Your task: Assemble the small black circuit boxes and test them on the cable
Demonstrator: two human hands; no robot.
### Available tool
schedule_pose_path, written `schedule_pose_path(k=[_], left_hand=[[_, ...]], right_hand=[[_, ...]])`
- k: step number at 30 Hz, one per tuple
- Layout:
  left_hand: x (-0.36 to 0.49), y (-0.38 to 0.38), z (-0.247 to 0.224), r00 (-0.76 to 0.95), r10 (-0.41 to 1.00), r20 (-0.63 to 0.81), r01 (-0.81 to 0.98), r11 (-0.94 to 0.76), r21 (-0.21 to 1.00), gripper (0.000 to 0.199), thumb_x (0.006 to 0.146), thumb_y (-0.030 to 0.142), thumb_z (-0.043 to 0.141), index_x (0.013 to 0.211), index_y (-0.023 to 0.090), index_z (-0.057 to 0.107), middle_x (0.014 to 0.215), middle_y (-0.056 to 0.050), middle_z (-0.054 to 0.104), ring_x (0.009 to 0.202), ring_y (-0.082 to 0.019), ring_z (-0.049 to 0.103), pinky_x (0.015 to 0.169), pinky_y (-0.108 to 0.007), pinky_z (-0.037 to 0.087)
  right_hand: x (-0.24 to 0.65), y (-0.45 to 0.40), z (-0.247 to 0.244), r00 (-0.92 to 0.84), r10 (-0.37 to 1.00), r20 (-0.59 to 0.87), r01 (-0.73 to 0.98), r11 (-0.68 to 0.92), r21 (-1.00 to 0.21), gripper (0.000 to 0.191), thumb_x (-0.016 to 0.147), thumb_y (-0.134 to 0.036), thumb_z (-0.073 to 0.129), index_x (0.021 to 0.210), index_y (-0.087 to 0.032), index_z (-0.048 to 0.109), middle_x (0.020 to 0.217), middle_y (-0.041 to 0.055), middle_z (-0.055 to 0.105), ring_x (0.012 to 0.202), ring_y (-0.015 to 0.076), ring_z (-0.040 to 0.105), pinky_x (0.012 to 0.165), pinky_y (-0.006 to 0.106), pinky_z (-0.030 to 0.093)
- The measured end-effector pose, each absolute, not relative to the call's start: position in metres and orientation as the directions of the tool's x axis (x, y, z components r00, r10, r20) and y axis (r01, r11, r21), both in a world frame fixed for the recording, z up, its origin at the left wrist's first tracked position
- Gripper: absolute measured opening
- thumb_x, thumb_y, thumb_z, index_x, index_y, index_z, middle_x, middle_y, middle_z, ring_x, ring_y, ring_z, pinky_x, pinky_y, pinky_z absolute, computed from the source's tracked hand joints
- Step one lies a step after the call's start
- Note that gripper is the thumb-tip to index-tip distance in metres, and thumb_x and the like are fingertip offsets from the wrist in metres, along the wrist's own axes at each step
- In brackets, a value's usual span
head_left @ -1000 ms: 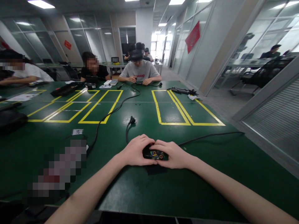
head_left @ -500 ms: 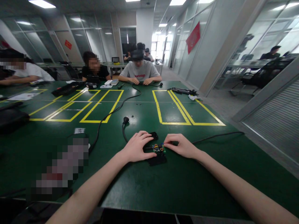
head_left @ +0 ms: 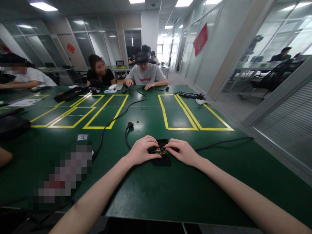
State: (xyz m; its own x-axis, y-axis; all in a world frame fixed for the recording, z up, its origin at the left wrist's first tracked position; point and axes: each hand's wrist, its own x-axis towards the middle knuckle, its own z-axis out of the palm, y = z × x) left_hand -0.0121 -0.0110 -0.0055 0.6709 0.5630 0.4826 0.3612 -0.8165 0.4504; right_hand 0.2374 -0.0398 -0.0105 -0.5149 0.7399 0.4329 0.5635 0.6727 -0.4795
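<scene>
A small circuit board (head_left: 159, 151) with copper-coloured coils sits between my two hands. My left hand (head_left: 141, 151) curves round its left side, fingers at the far edge and thumb at the near edge. At the right end, my right hand (head_left: 184, 151) pinches the board between thumb and fingertips; the exact contact is partly hidden. One black plastic case half (head_left: 163, 142) lies just beyond the board, partly covered by my fingers. Nearer to me, a flat black case piece (head_left: 164, 161) rests on the green table (head_left: 195, 195).
A black cable with a plug (head_left: 130, 125) lies beyond my left hand, and another cable (head_left: 224, 142) runs off to the right. A blurred-out object (head_left: 68, 172) is at left. Yellow tape (head_left: 182, 129) marks the table. A person (head_left: 146, 73) sits opposite.
Both hands have shifted slightly left and away from me with the board, now nearer the far case half. Opposite, a person's hand has moved left. Part of an arm has appeared at the left edge.
</scene>
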Motion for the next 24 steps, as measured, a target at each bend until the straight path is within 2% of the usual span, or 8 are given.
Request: schedule_pose_path(k=[3,5,7,9,11,16,19,24], left_hand=[[-0.015,-0.017,0.002,0.65,0.608,0.455,0.414,-0.786,0.459,0.034,0.084,0.049,0.079,0.102,0.02,0.073,0.104,-0.008,0.074,0.102,-0.024,0.066,0.089,-0.038,0.056],[-0.018,-0.02,0.006,0.643,0.635,0.428,0.446,-0.765,0.464,0.022,0.09,0.041,0.073,0.099,0.02,0.072,0.1,-0.007,0.073,0.098,-0.023,0.066,0.086,-0.036,0.056],[-0.021,-0.022,0.006,0.644,0.651,0.402,0.469,-0.751,0.465,0.013,0.092,0.031,0.068,0.098,0.021,0.071,0.1,-0.006,0.072,0.097,-0.022,0.066,0.085,-0.035,0.055],[-0.023,-0.022,0.006,0.643,0.669,0.374,0.484,-0.733,0.479,0.014,0.091,0.027,0.067,0.103,0.021,0.071,0.105,-0.005,0.071,0.093,-0.02,0.068,0.084,-0.033,0.055],[-0.023,-0.02,0.004,0.643,0.686,0.34,0.498,-0.712,0.495,0.017,0.091,0.027,0.067,0.106,0.021,0.071,0.107,-0.004,0.069,0.085,-0.017,0.068,0.078,-0.03,0.055],[-0.02,-0.016,0.0,0.629,0.716,0.303,0.568,-0.689,0.45,0.011,0.096,0.028,0.064,0.097,0.022,0.073,0.087,-0.001,0.07,0.081,-0.017,0.066,0.076,-0.028,0.052],[-0.017,-0.013,-0.003,0.614,0.723,0.317,0.59,-0.687,0.424,0.013,0.099,0.026,0.06,0.096,0.022,0.072,0.09,-0.002,0.071,0.088,-0.018,0.066,0.082,-0.029,0.052],[-0.015,-0.01,-0.005,0.582,0.745,0.326,0.612,-0.665,0.428,0.017,0.104,0.026,0.054,0.1,0.02,0.069,0.099,-0.004,0.07,0.091,-0.019,0.067,0.082,-0.03,0.052]], right_hand=[[0.239,-0.042,-0.006,-0.545,0.731,0.41,0.551,0.682,-0.482,0.017,0.096,-0.028,0.062,0.101,-0.021,0.076,0.098,0.0077,0.071,0.088,0.0203,0.07,0.081,0.034,0.057],[0.24,-0.044,-0.003,-0.561,0.728,0.393,0.535,0.682,-0.5,0.018,0.093,-0.029,0.066,0.106,-0.021,0.075,0.103,0.0085,0.069,0.092,0.0215,0.07,0.084,0.036,0.057],[0.242,-0.046,-0.002,-0.564,0.736,0.376,0.518,0.669,-0.533,0.029,0.088,-0.032,0.072,0.116,-0.022,0.071,0.112,0.0092,0.066,0.098,0.0228,0.069,0.088,0.038,0.057],[0.243,-0.048,-0.001,-0.567,0.742,0.358,0.507,0.657,-0.558,0.048,0.081,-0.034,0.08,0.126,-0.024,0.066,0.123,0.01,0.062,0.106,0.0248,0.068,0.093,0.04,0.057],[0.241,-0.05,-0.002,-0.575,0.744,0.34,0.508,0.65,-0.565,0.056,0.077,-0.033,0.083,0.128,-0.024,0.063,0.128,0.0102,0.059,0.111,0.0259,0.067,0.096,0.041,0.056],[0.232,-0.05,-0.005,-0.528,0.772,0.353,0.542,0.626,-0.56,0.034,0.083,-0.022,0.07,0.116,-0.023,0.063,0.12,0.0087,0.064,0.105,0.0235,0.068,0.093,0.038,0.056],[0.23,-0.048,-0.007,-0.497,0.792,0.355,0.574,0.606,-0.55,0.03,0.084,-0.02,0.064,0.115,-0.022,0.064,0.115,0.0084,0.068,0.103,0.024,0.069,0.091,0.04,0.056],[0.231,-0.042,-0.013,-0.438,0.807,0.396,0.622,0.59,-0.514,0.037,0.084,-0.017,0.061,0.12,-0.023,0.064,0.117,0.0091,0.07,0.109,0.0261,0.068,0.095,0.043,0.055]])
